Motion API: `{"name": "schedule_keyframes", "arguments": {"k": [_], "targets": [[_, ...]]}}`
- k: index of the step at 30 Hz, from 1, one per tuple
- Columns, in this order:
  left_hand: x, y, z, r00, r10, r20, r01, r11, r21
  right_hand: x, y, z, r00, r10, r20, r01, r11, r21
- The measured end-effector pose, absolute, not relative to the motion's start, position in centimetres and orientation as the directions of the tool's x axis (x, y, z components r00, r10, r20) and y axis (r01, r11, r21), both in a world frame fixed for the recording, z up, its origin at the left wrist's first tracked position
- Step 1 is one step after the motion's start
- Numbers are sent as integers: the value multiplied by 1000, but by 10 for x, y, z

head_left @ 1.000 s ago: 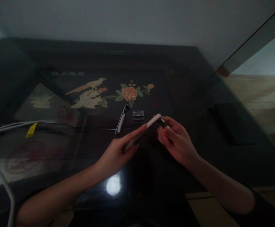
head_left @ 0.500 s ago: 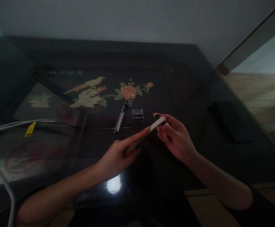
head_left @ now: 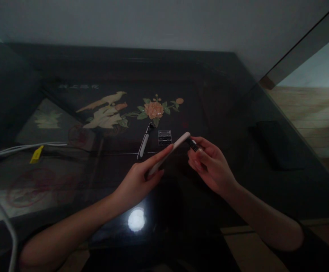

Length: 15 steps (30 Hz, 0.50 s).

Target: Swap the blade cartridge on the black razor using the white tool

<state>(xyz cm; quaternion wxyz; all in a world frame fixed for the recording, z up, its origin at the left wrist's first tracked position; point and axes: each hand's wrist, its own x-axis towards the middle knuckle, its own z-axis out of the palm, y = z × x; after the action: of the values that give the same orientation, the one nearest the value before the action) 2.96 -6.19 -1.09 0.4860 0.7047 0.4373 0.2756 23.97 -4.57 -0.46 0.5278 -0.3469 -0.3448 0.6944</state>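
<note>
left grip (head_left: 137, 177): yours is closed round the near part of a pale, slim, smooth-looking bar (head_left: 181, 139), index finger along one side and thumb on the other, which probably steadies it while leaving its rounded far end bare.
right grip (head_left: 211, 164): yours pinches a small, dark, blocky piece with a light patch (head_left: 193, 145) between thumb and fingers, a fingertip hold that likely suits something so small.
bar and piece: both are up in front of you, above the surface (head_left: 232, 109), the bar's far end right by the piece; you cannot tell from here whether they touch.
razor-like stick: the slim black-and-white handle with a dark head (head_left: 144, 145) lies slantwise beyond your left fingers, perhaps left there to free both hands.
case: the small, clear, boxy plastic case with dark contents (head_left: 164, 138) sits just right of that stick, seemingly within easy reach.
outer things: a flat, dark, rectangular object (head_left: 277, 145) lies well off to your right, and white cables with a yellow tag (head_left: 36, 155) run at your left, both apart from your hands.
</note>
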Motion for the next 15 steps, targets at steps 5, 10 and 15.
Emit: {"name": "schedule_keyframes", "arguments": {"k": [5, 10, 15], "targets": [[30, -63, -13, 483, 875, -18, 319, -156, 935, 240, -45, -5, -203, 971, -122, -502, -210, -839], [31, -67, -13, 515, 857, -12, 302, -168, 938, 238, -44, -3, -182, 974, -134, -500, -209, -840], [31, -73, -11, 571, 820, -40, 266, -139, 954, 239, -43, -2, -159, 978, -138, -462, -197, -865]]}}
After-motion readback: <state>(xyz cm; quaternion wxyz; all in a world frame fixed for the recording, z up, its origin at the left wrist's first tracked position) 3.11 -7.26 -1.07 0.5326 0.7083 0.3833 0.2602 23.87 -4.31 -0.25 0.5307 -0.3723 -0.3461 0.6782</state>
